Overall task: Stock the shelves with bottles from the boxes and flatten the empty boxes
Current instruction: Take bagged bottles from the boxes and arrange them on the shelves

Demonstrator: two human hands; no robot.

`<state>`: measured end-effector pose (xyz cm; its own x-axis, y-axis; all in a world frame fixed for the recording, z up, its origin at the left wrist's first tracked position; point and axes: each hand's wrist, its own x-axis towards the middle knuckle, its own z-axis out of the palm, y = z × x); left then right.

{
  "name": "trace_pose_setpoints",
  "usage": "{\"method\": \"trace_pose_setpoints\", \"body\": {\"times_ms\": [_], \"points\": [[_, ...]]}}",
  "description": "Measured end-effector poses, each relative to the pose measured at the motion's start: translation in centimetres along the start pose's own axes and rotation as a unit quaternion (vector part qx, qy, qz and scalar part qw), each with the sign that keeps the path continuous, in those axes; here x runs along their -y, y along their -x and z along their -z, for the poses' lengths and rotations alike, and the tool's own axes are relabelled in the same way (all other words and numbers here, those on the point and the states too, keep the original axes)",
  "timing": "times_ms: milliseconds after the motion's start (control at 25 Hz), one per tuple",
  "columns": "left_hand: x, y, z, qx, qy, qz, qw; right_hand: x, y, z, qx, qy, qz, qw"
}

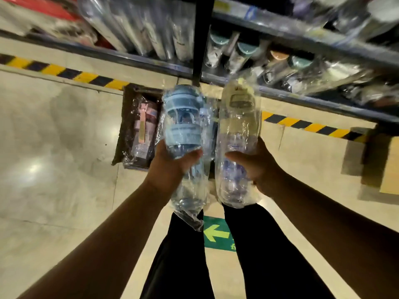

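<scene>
My left hand point(170, 165) grips a clear bottle with a blue lid point(182, 126), wrapped in a plastic bag, around its middle. My right hand point(257, 167) grips a second wrapped bottle with a cream lid point(237, 130) the same way. Both bottles are held side by side in the air, lids pointing toward the shelf point(280, 91) ahead. On the floor below them stands an open cardboard box point(127, 117) with a pink-lidded wrapped bottle point(144, 126) lying inside. Several wrapped bottles stand on the shelf's lower level point(244, 52).
A black shelf post point(201, 39) rises just beyond the bottles. Yellow-and-black tape point(64, 72) runs along the floor by the shelf. Another cardboard box point(386, 165) sits at the right. A green arrow sign point(216, 234) lies on the tiled floor between my legs.
</scene>
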<state>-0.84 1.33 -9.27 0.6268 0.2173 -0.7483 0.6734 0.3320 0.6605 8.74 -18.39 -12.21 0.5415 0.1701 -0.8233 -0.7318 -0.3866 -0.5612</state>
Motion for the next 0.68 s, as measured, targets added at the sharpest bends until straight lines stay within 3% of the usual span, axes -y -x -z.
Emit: {"method": "trace_pose_setpoints", "body": {"times_ms": [200, 360, 680], "points": [[-12.9, 9.9, -1.0, 0.022, -0.07, -0.128, 0.989, 11.2, 14.9, 1.1, 0.009, -0.091, 0.08, 0.993], [-21.7, 17.4, -1.4, 0.042, -0.062, -0.198, 0.977, 18.3, 25.7, 1.2, -0.009, -0.146, 0.157, 0.977], [-34.3, 31.9, -4.8, 0.04, -0.087, -0.317, 0.944, 28.0, 42.4, 5.8, -0.033, -0.1, 0.342, 0.934]]}}
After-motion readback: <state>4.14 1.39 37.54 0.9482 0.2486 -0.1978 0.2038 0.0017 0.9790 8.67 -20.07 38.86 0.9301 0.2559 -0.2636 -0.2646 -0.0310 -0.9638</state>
